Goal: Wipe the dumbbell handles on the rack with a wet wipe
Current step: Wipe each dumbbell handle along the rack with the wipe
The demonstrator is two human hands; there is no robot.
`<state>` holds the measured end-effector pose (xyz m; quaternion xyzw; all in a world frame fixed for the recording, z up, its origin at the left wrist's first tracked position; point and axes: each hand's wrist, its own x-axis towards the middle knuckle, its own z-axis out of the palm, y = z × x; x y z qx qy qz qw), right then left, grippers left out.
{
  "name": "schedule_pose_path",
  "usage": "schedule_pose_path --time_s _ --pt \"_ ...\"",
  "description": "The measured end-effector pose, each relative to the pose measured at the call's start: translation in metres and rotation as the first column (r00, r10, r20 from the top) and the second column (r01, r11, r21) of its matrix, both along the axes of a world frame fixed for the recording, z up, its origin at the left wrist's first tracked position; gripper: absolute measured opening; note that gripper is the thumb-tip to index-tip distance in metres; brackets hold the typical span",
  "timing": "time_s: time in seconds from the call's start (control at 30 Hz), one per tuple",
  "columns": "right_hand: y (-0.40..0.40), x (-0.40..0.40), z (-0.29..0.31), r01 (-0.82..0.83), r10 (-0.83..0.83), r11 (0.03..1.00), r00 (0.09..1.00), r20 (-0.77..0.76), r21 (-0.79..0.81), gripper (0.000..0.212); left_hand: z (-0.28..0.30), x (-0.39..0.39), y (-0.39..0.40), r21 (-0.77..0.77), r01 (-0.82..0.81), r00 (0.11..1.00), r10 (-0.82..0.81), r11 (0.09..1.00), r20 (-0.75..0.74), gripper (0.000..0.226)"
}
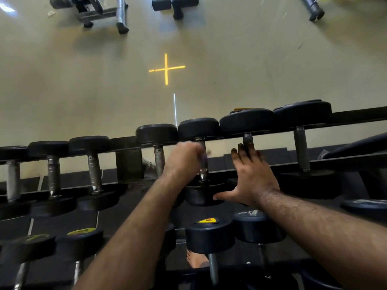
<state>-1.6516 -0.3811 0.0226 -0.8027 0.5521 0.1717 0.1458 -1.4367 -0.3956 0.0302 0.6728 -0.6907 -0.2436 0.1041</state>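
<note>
Top rail of the rack (345,116) — a row of dumbbells rested across it. Left hand (184,158) curled round one dumbbell handle (203,164), blurred; wipe not discernible. Right hand (251,174) lay flat, fingers spread, on the next handle (248,141) — holding nothing.

- Dim, yellowish light; a pale glare patch on the floor (62,84) at top left.
- Left hand (184,158) motion-blurred.
- Wide-angle bending curves the dumbbell rack (356,116).

A gym floor
We see a rack (356,116) of black dumbbells (199,128), bench frames (100,11) beyond, and a yellow cross (166,69) on the floor (83,80).
</note>
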Motion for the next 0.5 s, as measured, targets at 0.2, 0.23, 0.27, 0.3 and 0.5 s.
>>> schedule_pose_path --time_s 0.2,0.23,0.27,0.3,0.5 --pt "0.000 0.001 -0.001 0.003 -0.004 1.000 1.000 -0.017 -0.022 0.163 -0.037 0.009 0.012 -0.124 0.525 0.809 -0.448 0.842 0.381 0.041" --pt "0.000 0.000 -0.002 0.001 -0.002 1.000 1.000 -0.015 -0.024 0.162 -0.032 0.009 0.015 0.012 0.573 0.780 -0.549 0.820 0.301 0.040" --pt "0.000 0.000 -0.002 -0.001 0.001 1.000 1.000 -0.014 -0.024 0.162 -0.031 0.011 0.015 0.133 0.618 0.737 -0.630 0.775 0.244 0.040" --pt "0.000 0.000 -0.002 -0.003 0.003 1.000 1.000 -0.016 -0.024 0.162 -0.026 0.009 0.012 0.204 0.637 0.711 -0.669 0.743 0.217 0.039" --pt "0.000 0.002 0.002 0.003 -0.004 0.999 1.000 -0.029 -0.034 0.161 -0.036 0.000 -0.018 -0.197 0.584 0.717 -0.386 0.787 0.581 0.020"
